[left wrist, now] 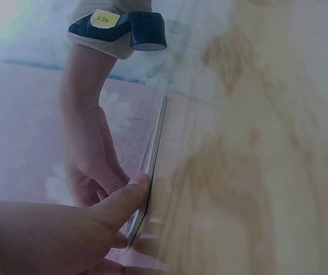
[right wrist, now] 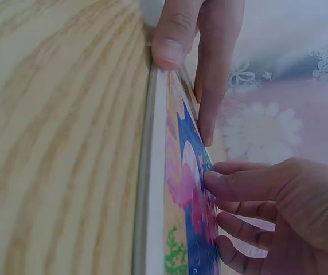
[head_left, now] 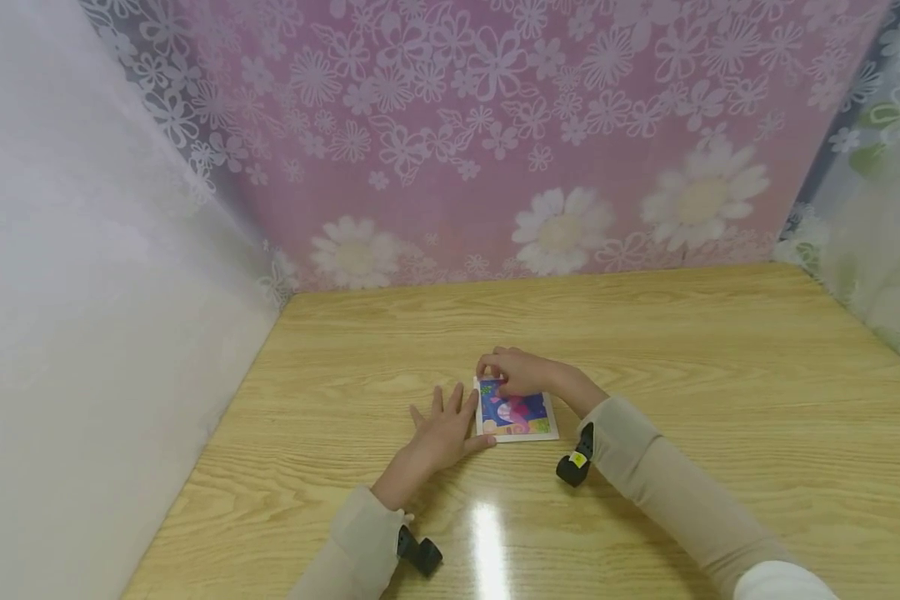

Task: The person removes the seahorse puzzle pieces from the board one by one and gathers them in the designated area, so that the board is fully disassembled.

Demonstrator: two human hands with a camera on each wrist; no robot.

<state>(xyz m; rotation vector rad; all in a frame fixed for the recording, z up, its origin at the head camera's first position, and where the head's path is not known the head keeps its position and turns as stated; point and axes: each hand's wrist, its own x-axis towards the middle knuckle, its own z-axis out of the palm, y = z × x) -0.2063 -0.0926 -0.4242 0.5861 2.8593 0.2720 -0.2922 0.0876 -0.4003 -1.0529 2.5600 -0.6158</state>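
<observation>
A small, flat, white-framed board (head_left: 517, 437) bears a picture of a pink seahorse on blue. It lies on the wooden table. My left hand (head_left: 442, 437) spreads its fingers along the board's left side, the thumb at the near left corner. In the left wrist view that thumb (left wrist: 132, 192) overlaps the board's thin edge. Over the board's far part reaches my right hand (head_left: 521, 372), fingers loosely bent. The right wrist view shows its thumb (right wrist: 233, 186) and fingertips right at the picture (right wrist: 190, 177), with no loose thing visible between them.
The wood-grain table (head_left: 645, 350) stretches around both hands. A pink flowered curtain (head_left: 450, 167) hangs behind its far edge, and a pale wall covering (head_left: 82, 292) rises at the left. Each wrist wears a black camera (head_left: 572, 468). Light glares on the table near the front.
</observation>
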